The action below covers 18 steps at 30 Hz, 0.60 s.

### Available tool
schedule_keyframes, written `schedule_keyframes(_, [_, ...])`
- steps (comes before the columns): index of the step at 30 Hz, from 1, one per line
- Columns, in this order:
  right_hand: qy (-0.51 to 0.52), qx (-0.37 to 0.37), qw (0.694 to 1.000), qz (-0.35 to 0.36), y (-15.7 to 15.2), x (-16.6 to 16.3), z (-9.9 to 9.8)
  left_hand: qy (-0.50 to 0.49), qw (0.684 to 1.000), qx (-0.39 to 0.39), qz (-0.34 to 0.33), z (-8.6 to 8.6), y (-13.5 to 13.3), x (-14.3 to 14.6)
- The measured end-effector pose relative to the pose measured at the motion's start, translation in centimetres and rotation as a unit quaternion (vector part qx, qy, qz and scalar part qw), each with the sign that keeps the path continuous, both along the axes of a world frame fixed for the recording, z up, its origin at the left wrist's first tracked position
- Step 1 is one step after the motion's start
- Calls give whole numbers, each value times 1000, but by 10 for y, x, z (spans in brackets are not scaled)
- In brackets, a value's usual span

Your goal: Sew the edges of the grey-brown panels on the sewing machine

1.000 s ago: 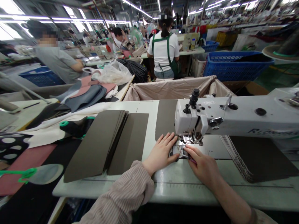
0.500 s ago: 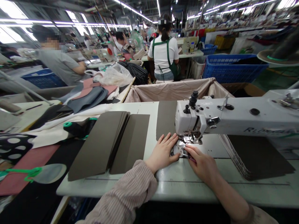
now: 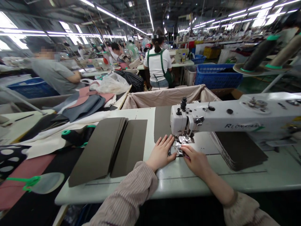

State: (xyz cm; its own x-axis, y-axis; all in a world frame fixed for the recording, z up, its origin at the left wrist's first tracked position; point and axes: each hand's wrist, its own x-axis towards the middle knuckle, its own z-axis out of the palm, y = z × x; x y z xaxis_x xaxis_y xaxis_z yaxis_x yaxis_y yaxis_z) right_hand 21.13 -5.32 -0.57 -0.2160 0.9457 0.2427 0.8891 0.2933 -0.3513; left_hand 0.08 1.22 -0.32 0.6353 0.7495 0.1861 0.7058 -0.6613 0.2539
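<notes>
My left hand (image 3: 162,152) lies flat with fingers stretched out beside the needle plate (image 3: 177,150) of a white sewing machine (image 3: 211,117). Its fingertips reach the near edge of a grey-brown panel (image 3: 162,122), which runs behind the machine's head. Close by on the right, my right hand (image 3: 196,160) is closed around a small tool with a dark red handle (image 3: 186,155). Most of that tool is hidden by the fingers, so its kind does not show. The right fingertips are at the plate, just in front of the presser foot (image 3: 187,138).
Stacked grey-brown panels (image 3: 101,147) lie left of my hands, with another stack (image 3: 240,149) under the machine arm. Black thread cones (image 3: 72,136) and fabric scraps (image 3: 87,103) are farther left. A cloth-lined bin (image 3: 162,94) stands behind the table; co-workers sit beyond.
The camera view has shifted, so more of the machine's right side and the thread stand shows. Both hands stay at the needle plate; the right fingers sit slightly closer over the small tool.
</notes>
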Motion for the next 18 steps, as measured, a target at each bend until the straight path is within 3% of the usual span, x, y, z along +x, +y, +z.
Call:
schedule_keyframes(3, [4,6,1000,1,0,0,1,1,1000,7,4,1,3,0])
schedule_keyframes(7, [5,16,1000,-1,-2,-1,4,-9,1000,3,29,14,-10,3])
schedule_keyframes(10, [4,26,1000,-6,-5,0,7,-15,998,-4,60,22,-46,4])
schedule_keyframes(12, [4,30,1000,-5,-7,0,9,-4,999,-8,53,18,-80,2])
schedule_keyframes(16, [8,24,999,23,-10,3,16,48,999,-16,14,4,-141,-16])
schedule_keyframes(18, [14,15,998,55,-15,4,21,65,996,-57,-34,10,-162,-35])
